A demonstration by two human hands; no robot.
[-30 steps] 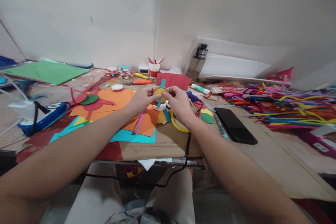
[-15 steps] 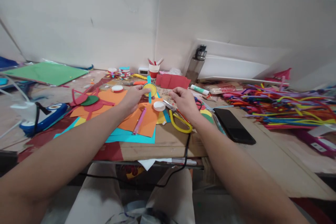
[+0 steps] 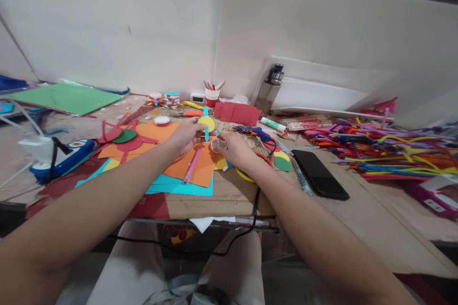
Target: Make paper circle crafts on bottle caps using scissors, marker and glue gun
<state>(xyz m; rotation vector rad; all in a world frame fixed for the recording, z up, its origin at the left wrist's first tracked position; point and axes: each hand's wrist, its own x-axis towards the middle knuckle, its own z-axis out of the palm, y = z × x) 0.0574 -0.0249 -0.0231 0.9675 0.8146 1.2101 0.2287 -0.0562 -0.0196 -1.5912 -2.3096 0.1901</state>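
My left hand (image 3: 185,136) pinches a yellow paper disc with a teal strip across it (image 3: 206,124), holding it just above the orange paper (image 3: 195,164). My right hand (image 3: 234,148) rests on the table beside it, fingers closed round a small white and red tape roll (image 3: 216,145). A pink straw (image 3: 192,165) lies on the orange sheet below my left hand. Yellow-handled scissors (image 3: 243,175) lie partly hidden under my right wrist.
A black phone (image 3: 320,173) lies to the right, with a heap of coloured pipe cleaners (image 3: 386,150) beyond it. A blue glue gun (image 3: 255,131), a glue stick (image 3: 274,124), a bottle (image 3: 269,88) and a cup (image 3: 212,95) stand behind. A blue tool (image 3: 60,157) sits at left.
My right hand let go of the disc, drew back and came down on the tape roll. My left hand kept the disc and shifted it slightly left.
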